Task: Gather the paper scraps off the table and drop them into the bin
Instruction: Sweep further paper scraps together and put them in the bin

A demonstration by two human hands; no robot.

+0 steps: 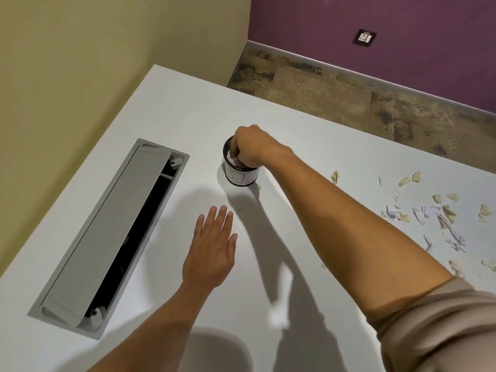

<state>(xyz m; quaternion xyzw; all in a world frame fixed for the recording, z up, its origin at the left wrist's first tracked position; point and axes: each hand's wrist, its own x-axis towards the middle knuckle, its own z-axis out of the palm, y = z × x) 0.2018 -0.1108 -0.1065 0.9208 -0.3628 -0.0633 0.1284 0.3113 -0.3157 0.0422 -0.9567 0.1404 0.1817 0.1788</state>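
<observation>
A small round bin point(241, 175) with a dark rim and a white paper label stands upright near the middle of a white surface point(171, 108). The right hand point(248, 149) reaches over its mouth with fingers curled downward into the opening, pinching a bit of pale paper point(236, 160) at the rim. More white paper shows inside the bin. One tiny white scrap point(259, 187) lies on the surface just beside the bin's base.

The remaining paper scraps point(440, 218), torn pieces in tan, white and pale lilac, are scattered across the right side of the surface, well apart from the bin and beyond the outstretched right forearm. A beige sleeve point(440, 328) is pushed up above the right elbow.

The left hand point(212, 251) is released, fingers straight and close together, palm down low over the surface, nearer the viewer than the bin and holding nothing.

To the left, a long grey cable hatch point(107, 237) is set into the surface, its lid tilted partly open over a dark gap. Beyond the surface are a yellowish wall point(80, 49), a purple wall point(402, 22) with a socket plate point(364, 37), and mottled brown floor point(349, 95).
</observation>
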